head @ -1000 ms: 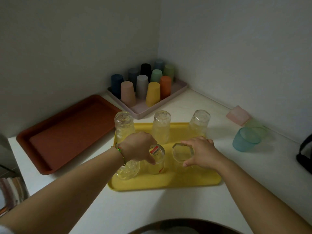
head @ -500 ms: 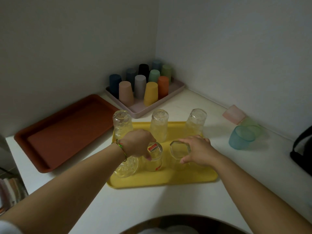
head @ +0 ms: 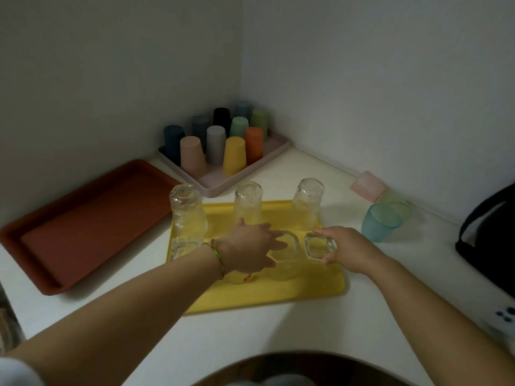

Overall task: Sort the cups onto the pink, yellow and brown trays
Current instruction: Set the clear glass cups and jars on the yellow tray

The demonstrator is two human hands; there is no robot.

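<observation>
The yellow tray (head: 278, 291) lies in the middle with clear glasses upside down on it. Three tall glasses (head: 248, 204) form its back row. In the front row, a short glass (head: 182, 247) stands at the left and a red-labelled glass (head: 241, 277) sits mostly hidden under my left hand. My left hand (head: 248, 249) is spread, its straight fingers touching an octagonal glass (head: 287, 263). My right hand (head: 348, 249) grips a small clear glass (head: 319, 246) near the tray's right edge. The pink tray (head: 276, 151) holds several coloured cups. Nothing is on the brown tray (head: 83, 218).
At the right, by the wall, a blue translucent cup (head: 380, 222), a green one (head: 395, 204) and a pink one (head: 367, 186) sit on the white counter. A black bag (head: 487, 238) and a white device (head: 504, 319) are at the far right.
My left hand has let go of the labelled glass and spread its fingers toward the octagonal glass. My right hand now holds a small glass farther right.
</observation>
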